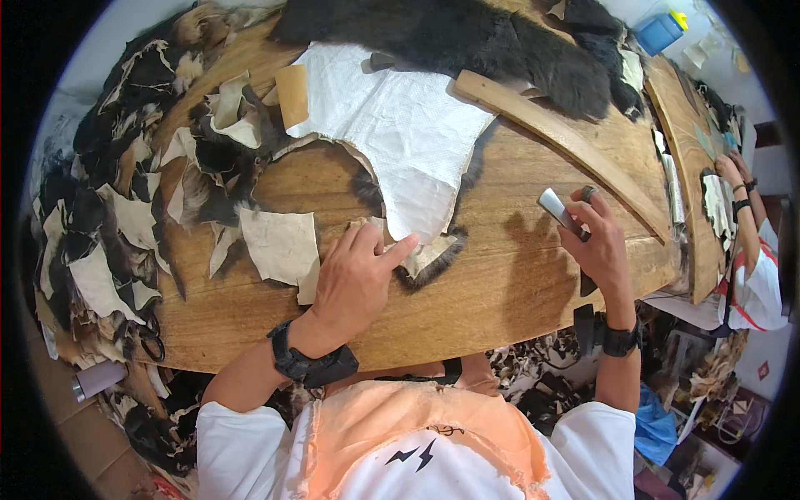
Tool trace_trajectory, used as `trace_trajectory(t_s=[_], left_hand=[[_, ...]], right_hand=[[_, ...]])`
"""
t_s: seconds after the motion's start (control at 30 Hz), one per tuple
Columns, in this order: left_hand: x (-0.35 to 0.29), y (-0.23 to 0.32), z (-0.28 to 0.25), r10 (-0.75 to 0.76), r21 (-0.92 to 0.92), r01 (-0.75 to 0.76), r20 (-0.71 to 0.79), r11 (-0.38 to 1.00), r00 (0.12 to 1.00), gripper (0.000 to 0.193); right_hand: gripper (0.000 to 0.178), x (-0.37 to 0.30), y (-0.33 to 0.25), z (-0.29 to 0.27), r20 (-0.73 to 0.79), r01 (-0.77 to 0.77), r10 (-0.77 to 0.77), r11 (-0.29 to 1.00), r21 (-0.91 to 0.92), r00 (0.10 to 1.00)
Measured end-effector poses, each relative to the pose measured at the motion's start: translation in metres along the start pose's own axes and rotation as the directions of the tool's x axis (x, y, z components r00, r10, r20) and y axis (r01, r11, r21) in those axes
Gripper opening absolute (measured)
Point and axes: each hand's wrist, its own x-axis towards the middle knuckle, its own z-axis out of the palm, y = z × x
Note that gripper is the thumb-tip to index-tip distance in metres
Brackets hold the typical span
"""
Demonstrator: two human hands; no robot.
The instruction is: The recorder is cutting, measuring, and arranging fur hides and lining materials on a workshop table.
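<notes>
In the head view, the two hands are apart. The left hand (pixel 354 271) rests at the near end of the white sheet (pixel 408 125), its thumb touching the narrow tip; whether the fingers pinch anything cannot be told. The sheet stretches away beyond that hand, over a dark-furred hide piece (pixel 435 265) whose edge shows just beside the thumb. The right hand (pixel 596 237), well apart from it, is closed around a flat metal tool (pixel 557 208), clear of the sheet. Just left of the left hand lies a squarish pale hide scrap (pixel 281 244). Beyond the right hand, a wooden strip (pixel 567 150) slants across the wooden table (pixel 483 321); farther off lies a black fur pelt (pixel 467 42).
</notes>
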Motion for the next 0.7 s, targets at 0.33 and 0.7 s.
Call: trace_trajectory(t_s=[0.33,0.7], left_hand=[[0.019,-0.041,-0.012,-0.181,-0.285,0.145,-0.104,0.947,0.978,0.014],[0.021,-0.053,-0.004,-0.214,-0.401,0.185,-0.027,0.897,0.977,0.011]], right_hand=[[0.034,0.039,-0.105,0.040,-0.042,0.045,0.027,-0.124,0.991,0.999],[0.022,0.012,-0.161,0.102,0.124,-0.235,0.231,0.547,0.804,0.965]])
